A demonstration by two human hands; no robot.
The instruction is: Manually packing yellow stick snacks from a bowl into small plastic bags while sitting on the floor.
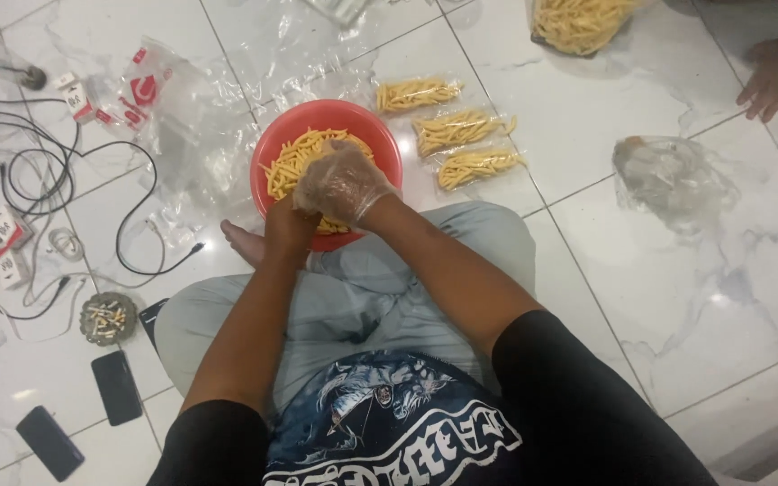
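The person sits cross-legged on the white tiled floor (641,297) with a red bowl (387,144) of pale yellow snack sticks (294,157) against their shins. The right hand (342,183), in a clear plastic glove, rests over the sticks, fingers curled loosely; what they grip I cannot tell. The bare left hand (288,227) lies beneath it at the bowl's near rim, its fingers hidden. Three filled small bags (461,130) lie just beyond the bowl. Another person's hand (774,76) rests on the floor, well apart.

Bright overhead light, glare on glossy floor tiles (677,297), slight softness
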